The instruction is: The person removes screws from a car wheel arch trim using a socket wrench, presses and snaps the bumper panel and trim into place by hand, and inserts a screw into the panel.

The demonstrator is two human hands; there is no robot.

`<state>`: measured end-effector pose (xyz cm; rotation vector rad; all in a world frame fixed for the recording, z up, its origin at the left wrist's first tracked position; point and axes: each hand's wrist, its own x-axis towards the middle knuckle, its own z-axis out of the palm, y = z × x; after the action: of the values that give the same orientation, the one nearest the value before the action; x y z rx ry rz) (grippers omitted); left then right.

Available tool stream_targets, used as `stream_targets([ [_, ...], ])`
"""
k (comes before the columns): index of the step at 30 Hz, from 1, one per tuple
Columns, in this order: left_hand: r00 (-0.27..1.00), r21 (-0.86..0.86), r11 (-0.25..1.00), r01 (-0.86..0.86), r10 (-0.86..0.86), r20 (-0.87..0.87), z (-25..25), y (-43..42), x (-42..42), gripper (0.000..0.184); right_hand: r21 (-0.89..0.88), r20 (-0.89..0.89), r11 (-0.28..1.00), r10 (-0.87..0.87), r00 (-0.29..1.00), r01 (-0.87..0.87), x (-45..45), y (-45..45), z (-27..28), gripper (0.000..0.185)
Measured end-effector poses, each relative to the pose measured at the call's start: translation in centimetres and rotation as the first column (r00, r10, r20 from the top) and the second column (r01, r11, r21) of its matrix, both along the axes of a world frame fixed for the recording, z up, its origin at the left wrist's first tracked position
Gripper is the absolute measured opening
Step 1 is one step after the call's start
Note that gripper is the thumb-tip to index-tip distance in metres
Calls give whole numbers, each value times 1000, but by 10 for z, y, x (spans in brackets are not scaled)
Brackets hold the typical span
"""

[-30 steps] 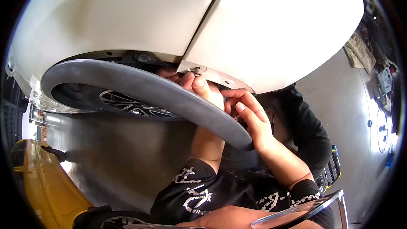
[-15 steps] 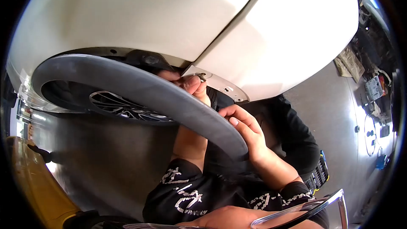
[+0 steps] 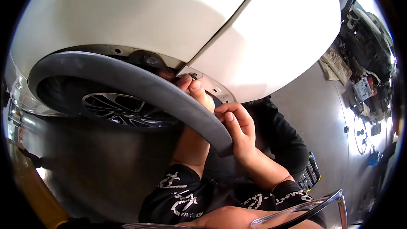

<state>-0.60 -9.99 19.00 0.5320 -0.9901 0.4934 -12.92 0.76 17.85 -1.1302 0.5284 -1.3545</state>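
Note:
A long curved grey wheel arch trim (image 3: 127, 79) hangs in front of the wheel opening of a white car (image 3: 140, 17). My right hand (image 3: 241, 129) grips its lower end, thumb and fingers closed at the edge. Behind the trim, my left hand (image 3: 198, 90) reaches up to the panel's lower corner, thumb and fingers pinched together. Just above those fingertips is a small dark metal clip (image 3: 193, 76) at the white sill panel (image 3: 216, 90). Whether my left fingers hold it is hidden. The spoked wheel (image 3: 127, 108) shows below the trim.
A dark-clothed limb (image 3: 288, 135) is bent beside my right forearm. Farther right are a tool case (image 3: 309, 174), a folded cloth (image 3: 335, 65) and assorted parts on the floor. A yellow object (image 3: 29, 186) stands at the lower left.
The view has shifted a little, so the car and trim appear farther left. The trim's lower end and my right hand have moved up and left. My left thumb sits lower relative to the clip.

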Motion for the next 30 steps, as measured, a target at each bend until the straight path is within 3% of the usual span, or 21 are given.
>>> stream_targets([
  [3, 998, 20, 998, -56, 56, -18, -1, 5, -3, 22, 52, 93, 997, 51, 994, -56, 2, 7, 2, 20],
  [6, 995, 30, 996, -79, 80, -67, 5, 12, -7, 21, 63, 49, 995, 73, 996, -76, -2, 8, 6, 19],
  [12, 1000, -89, 996, 12, -13, -14, 23, 7, -8, 18, 96, 40, 990, 102, 994, -106, -5, 4, 4, 18],
  [14, 998, -47, 998, -40, 42, 48, 25, 10, -4, 19, 107, 48, 990, 82, 995, -87, -4, 5, 6, 17],
  [19, 999, 115, 992, -41, 43, -12, 21, 21, -4, 23, 110, 62, 989, 89, 994, -95, -3, 7, 9, 16],
  [30, 976, -40, 977, -212, 213, 35, 16, 9, -3, 26, 149, 60, 983, 96, 994, -104, -4, 3, 3, 17],
])
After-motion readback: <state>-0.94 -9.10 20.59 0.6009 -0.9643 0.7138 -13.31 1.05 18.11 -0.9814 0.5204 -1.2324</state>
